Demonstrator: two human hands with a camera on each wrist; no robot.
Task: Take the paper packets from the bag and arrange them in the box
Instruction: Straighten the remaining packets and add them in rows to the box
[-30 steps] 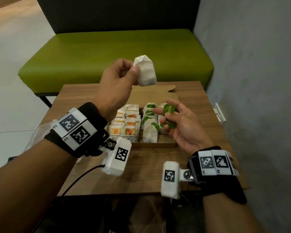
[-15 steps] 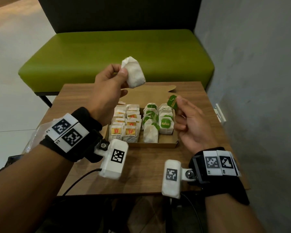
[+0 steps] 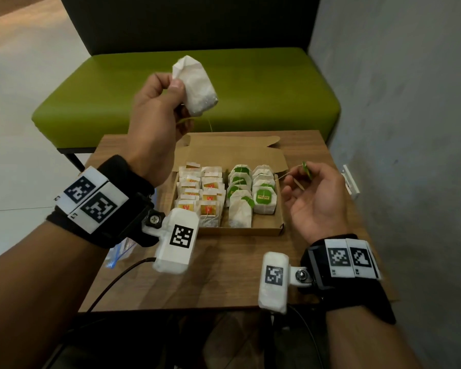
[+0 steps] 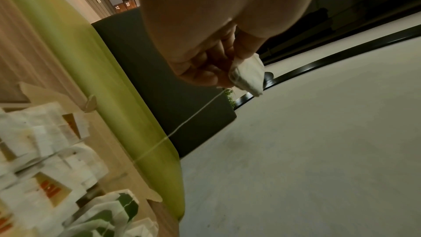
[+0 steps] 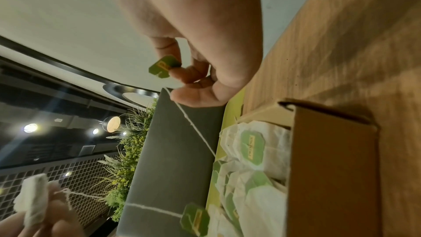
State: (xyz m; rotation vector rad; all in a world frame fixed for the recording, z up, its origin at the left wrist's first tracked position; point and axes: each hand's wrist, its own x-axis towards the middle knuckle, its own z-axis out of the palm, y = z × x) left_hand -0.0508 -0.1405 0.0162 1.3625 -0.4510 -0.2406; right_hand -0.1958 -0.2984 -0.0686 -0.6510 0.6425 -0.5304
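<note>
Lying nearest, at the front left of the wooden table [image 3: 224, 275], a bit of a clear plastic bag [image 3: 119, 253] with a blue strip peeks out from under the left wrist. Just past it sits the brown cardboard box [image 3: 250, 230], open, with its lid flap folded back. Paper packets stand in rows inside it. The ones with red and yellow tags [image 3: 197, 193] fill the left side, and the ones with green tags [image 3: 250, 193] fill the right side.

Right beside the box, on its right, the right hand [image 3: 317, 198] is palm up. Its thumb and first finger are pinched together on a small green tag [image 3: 306, 169], and the other fingers curl loosely. A thin string [image 5: 193, 125] runs from this hand toward the box.

Farther off and higher up, the left hand [image 3: 157, 121] holds a white paper packet [image 3: 196, 86] in the air above the far side of the box. Its thumb and fingers are clamped on the packet's top part, and string hangs below the packet.

Behind the table is a green bench [image 3: 250, 89], and a grey wall [image 3: 410, 129] is on the right
</note>
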